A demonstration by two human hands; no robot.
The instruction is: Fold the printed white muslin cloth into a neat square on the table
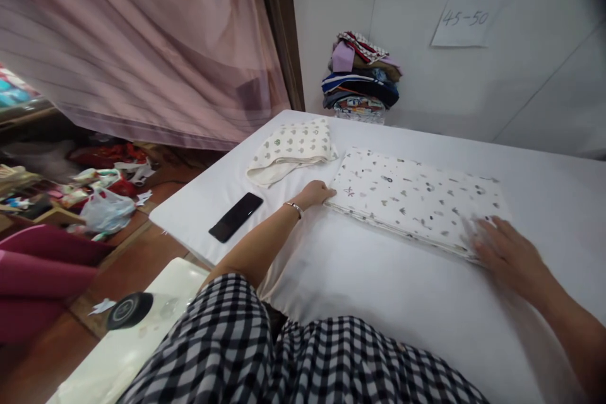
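Observation:
A white folded cloth [402, 196] printed with small grey motifs lies flat in several layers before me. My left hand [318, 194], fingers closed, grips its left front corner, and a bracelet shows on that wrist. At the cloth's right end, my right hand [509, 252] is open, its slightly blurred fingers stretched over the edge. Beyond my left hand is a second cloth [298, 145], cream with green-grey prints, folded loosely with one side lifted. A black phone [235, 217] rests to the left of my left forearm.
All this is on a white-covered table [374, 290]. A stack of folded fabrics [362, 79] stands past its far edge by the wall. Pink curtain [189, 38] hangs at left. Below are a white surface with a dark round object [130, 310], and a plastic bag [108, 209] among clutter.

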